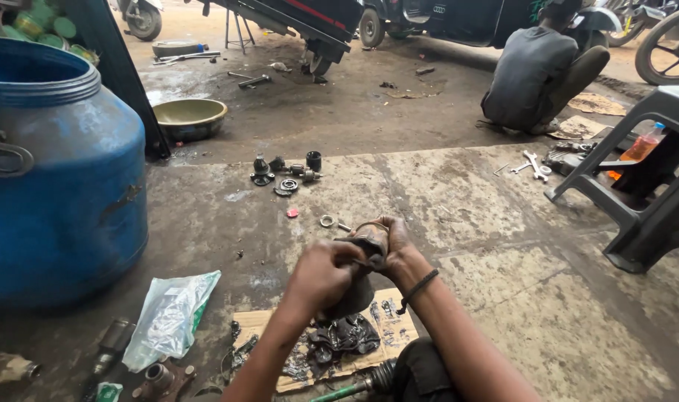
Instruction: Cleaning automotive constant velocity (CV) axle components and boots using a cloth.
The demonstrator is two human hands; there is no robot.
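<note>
Both my hands are closed around a greasy black rubber boot (367, 246) held above the floor in front of me. My left hand (321, 274) grips its lower side and my right hand (394, 240), with a black band on the wrist, holds its upper rim. Under them lies a piece of cardboard (384, 327) with a pile of dark greasy scraps (344, 336). A drive shaft end (369, 381) with a green shaft rests by my knee.
A big blue plastic drum (56, 171) stands at the left, a metal bowl (190, 117) behind it. Small metal parts (286, 175) lie on the concrete ahead. A plastic bag (170, 316) lies at lower left. A grey plastic stool (644, 171) is right; a person (536, 71) crouches beyond.
</note>
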